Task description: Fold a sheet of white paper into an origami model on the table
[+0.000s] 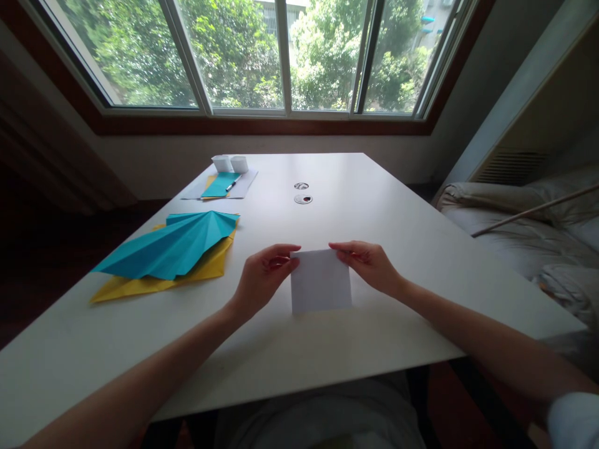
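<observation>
A small white sheet of paper [321, 284] hangs between my two hands above the near part of the white table. My left hand [264, 274] pinches its upper left corner between thumb and fingers. At the upper right corner, my right hand [367, 265] grips it in the same way. The side of the sheet facing me looks blank, and its lower edge points toward me. Left of my left hand lie a pleated blue paper [182, 246] and, under it, a folded yellow paper [206, 265].
Farther back on the table [412, 299] at the left are two small white paper boxes [239, 164], a blue sheet [219, 185] and a pen [233, 183] on white paper. Two round patterned discs [303, 199] lie mid-table. A cushioned seat [500, 218] stands at the right.
</observation>
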Tool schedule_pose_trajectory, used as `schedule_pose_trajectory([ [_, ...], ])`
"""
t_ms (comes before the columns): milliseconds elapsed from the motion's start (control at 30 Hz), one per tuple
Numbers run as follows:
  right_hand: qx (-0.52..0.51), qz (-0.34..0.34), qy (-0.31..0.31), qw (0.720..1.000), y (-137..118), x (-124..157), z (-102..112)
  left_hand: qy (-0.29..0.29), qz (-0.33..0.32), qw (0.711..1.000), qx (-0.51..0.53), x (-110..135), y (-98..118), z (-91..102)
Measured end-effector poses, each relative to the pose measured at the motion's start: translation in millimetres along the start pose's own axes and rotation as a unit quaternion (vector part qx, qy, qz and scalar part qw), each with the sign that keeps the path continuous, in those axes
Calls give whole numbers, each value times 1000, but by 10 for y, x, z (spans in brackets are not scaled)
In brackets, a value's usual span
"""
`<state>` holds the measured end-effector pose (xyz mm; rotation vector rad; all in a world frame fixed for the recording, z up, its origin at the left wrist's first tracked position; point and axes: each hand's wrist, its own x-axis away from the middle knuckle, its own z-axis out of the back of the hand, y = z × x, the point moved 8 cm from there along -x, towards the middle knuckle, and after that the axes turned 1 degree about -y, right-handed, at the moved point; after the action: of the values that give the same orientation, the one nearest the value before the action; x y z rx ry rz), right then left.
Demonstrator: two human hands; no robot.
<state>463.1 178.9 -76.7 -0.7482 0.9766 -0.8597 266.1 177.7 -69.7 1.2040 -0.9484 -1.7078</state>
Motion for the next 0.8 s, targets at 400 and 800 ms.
schedule_pose_trajectory([
  [400, 157, -41, -47, 986, 151, -70, -60, -78, -26, 983, -165, -95, -206, -127],
  [800, 306, 66, -91, 945, 168, -147, -203, -178, -173, 878, -410, -103, -151, -364],
])
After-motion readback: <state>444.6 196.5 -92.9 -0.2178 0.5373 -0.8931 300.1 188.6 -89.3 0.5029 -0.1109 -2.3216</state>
